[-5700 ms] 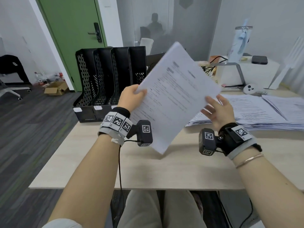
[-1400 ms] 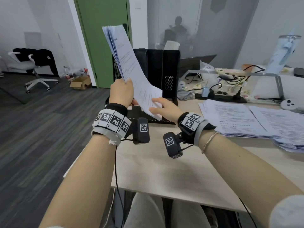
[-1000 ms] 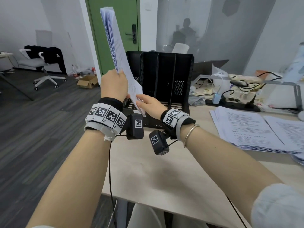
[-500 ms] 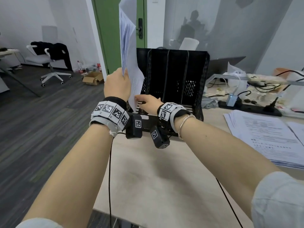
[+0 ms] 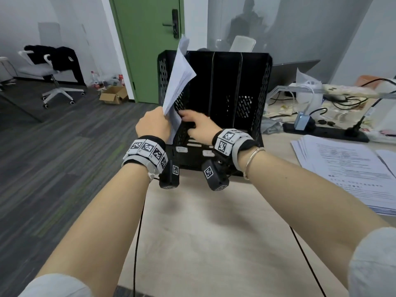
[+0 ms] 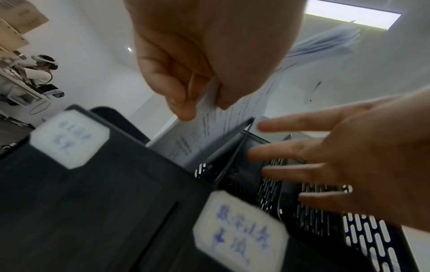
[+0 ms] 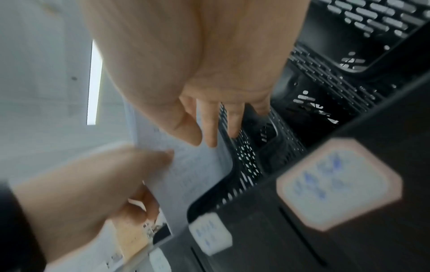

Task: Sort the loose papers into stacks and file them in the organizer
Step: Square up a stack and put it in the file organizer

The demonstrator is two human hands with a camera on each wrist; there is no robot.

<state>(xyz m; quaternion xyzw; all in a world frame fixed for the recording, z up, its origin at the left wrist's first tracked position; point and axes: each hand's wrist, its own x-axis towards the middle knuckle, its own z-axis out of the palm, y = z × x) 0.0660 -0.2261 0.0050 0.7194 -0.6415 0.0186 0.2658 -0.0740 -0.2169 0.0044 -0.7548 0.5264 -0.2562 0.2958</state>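
My left hand grips the near edge of a paper stack that stands upright. Thumb and fingers pinch the paper stack in the left wrist view. Its lower end is inside the leftmost slot of the black mesh organizer, against the left wall. My right hand reaches into the organizer beside the sheets, fingers straight and spread. In the right wrist view its fingertips lie against the paper stack and the mesh wall. White labels mark the slots' front edge.
Printed paper stacks lie on the desk at the right. Behind them sit a black power strip, cables and a laptop stand. The desk's left edge drops to the floor, where an office chair and a cardboard box stand.
The paper stack has come down from high in the air into the organizer's leftmost slot. My right hand has left the stack's bottom edge and stretched its fingers into the organizer.
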